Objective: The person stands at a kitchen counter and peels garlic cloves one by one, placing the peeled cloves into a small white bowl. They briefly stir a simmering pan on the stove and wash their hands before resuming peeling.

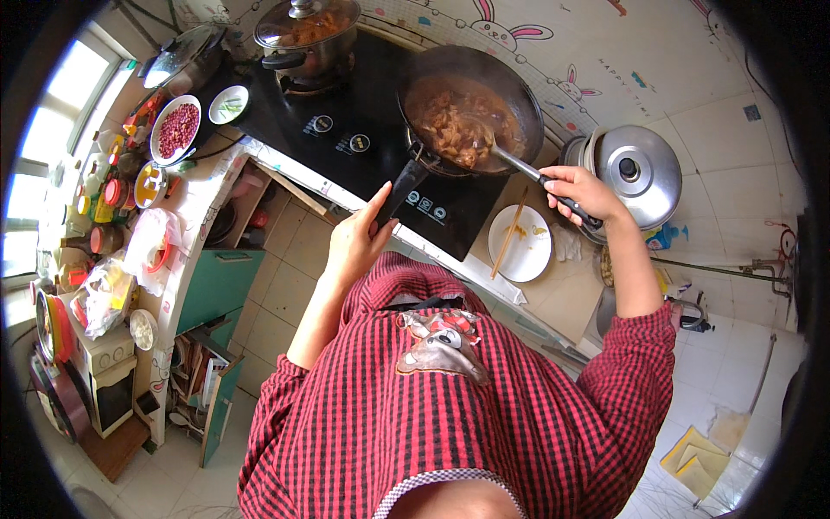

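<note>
A dark wok [447, 61] sits on the right burner of the black glass gas stove [382, 107]. Chunks of food in brown sauce [447, 130] fill its bottom, with some steam above. My left hand [360, 230] holds the wok's black handle [407, 185], index finger stretched along it and thumb on the other side. Gripped in my right hand [580, 194] is the black grip of a metal cooking spatula or ladle [519, 162]. The tool's head is partly hidden in the food.
A lidded steel pot [311, 58] stands on the left burner. Right of the stove lie a white plate [512, 253] with chopsticks [509, 233] and a domed metal lid [655, 181]. Leftward are a bowl of red beans [176, 130], a small plate [228, 105] and several jars [117, 193].
</note>
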Tool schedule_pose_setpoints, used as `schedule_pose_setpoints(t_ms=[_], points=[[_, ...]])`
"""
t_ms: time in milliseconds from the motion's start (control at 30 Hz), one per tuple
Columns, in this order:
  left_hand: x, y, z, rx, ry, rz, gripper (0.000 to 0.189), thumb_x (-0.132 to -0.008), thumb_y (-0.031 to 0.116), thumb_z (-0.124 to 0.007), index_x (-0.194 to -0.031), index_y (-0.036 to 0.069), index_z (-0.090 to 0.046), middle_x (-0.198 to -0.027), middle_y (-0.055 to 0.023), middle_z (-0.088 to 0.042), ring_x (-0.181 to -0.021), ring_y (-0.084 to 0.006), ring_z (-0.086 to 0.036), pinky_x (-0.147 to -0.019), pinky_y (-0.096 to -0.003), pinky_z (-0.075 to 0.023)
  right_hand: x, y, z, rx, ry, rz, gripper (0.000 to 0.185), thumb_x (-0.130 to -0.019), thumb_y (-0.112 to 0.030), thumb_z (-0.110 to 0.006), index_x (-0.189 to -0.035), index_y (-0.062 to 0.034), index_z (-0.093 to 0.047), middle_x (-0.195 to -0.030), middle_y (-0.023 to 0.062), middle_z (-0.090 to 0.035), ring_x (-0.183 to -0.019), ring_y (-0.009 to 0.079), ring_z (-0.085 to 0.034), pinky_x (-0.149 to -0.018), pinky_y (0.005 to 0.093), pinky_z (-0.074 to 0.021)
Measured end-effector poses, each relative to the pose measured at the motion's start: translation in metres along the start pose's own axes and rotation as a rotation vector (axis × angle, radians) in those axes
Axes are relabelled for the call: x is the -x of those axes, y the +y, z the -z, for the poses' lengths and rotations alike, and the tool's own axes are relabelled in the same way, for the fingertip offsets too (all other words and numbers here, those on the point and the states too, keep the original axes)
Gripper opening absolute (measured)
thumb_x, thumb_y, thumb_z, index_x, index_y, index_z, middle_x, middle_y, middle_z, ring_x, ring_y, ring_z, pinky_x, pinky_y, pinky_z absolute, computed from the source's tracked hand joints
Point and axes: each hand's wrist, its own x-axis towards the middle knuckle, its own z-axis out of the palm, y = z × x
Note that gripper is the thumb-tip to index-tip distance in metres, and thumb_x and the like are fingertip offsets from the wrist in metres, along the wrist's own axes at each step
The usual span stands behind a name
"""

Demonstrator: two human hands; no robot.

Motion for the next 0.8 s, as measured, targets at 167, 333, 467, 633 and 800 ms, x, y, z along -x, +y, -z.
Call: schedule_pose_setpoints(t_ms=[167, 333, 467, 633, 800], points=[[-0.002, -0.021, 0.012, 0.374, -0.189, 0.029, 0.061, -0.089, 0.025, -0.066, -0.145, 0.018, -0.042, -0.089, -0.0079, -0.061, -0.075, -0.0119, -0.058, -0.07, -0.0267, -0.0481, 0.0, 0.008, -0.015, 0.115, 0.176, 0.148, 0.045, -0.092, -0.012, -0.056, -0.134, 0.002, -0.046, -0.075, 0.0019, -0.057, -0.053, 0.0063, -0.052, -0.038, 0.0214, -0.0412], [-0.059, -0.073, 0.011, 0.181, 0.133, 0.051, 0.045, -0.087, 0.017, -0.067, -0.13, 0.009, -0.055, -0.12, -0.0119, -0.059, -0.095, -0.0213, -0.063, -0.086, -0.0306, -0.0499, -0.005, 0.018, -0.028, 0.521, 0.479, 0.363, 0.038, -0.088, -0.013, -0.062, -0.124, -0.0031, -0.057, -0.094, 0.0131, -0.067, -0.079, 0.0243, -0.066, -0.071, 0.0365, -0.0517], [-0.116, -0.106, -0.01, -0.267, 0.162, -0.149, 0.056, -0.08, 0.007, -0.068, -0.133, 0.012, -0.051, -0.141, -0.0103, -0.046, -0.119, -0.032, -0.051, -0.1, -0.0372, -0.0439, -0.012, 0.024, -0.039, 0.694, 0.689, 0.707, 0.032, -0.088, -0.01, -0.06, -0.12, -0.005, -0.06, -0.1, 0.0186, -0.065, -0.092, 0.0371, -0.062, -0.079, 0.041, -0.0502], [-0.143, -0.127, -0.019, -0.419, -0.025, -0.153, 0.057, -0.08, 0.004, -0.066, -0.134, 0.016, -0.053, -0.135, -0.0079, -0.051, -0.117, -0.0289, -0.052, -0.098, -0.036, -0.0449, -0.005, 0.029, -0.055, 0.671, 0.829, 0.802, 0.04, -0.088, -0.008, -0.061, -0.128, -0.0089, -0.057, -0.094, 0.0154, -0.061, -0.082, 0.0334, -0.06, -0.073, 0.0392, -0.0483], [-0.149, -0.131, -0.015, -0.379, -0.01, -0.21, 0.051, -0.078, 0.01, -0.069, -0.128, 0.013, -0.058, -0.118, -0.0101, -0.058, -0.109, -0.0313, -0.055, -0.092, -0.0376, -0.0464, -0.014, 0.048, -0.079, 0.559, 0.919, 0.785, 0.043, -0.09, -0.007, -0.059, -0.132, -0.0103, -0.053, -0.098, 0.0181, -0.062, -0.083, 0.0361, -0.061, -0.072, 0.0415, -0.0495]])
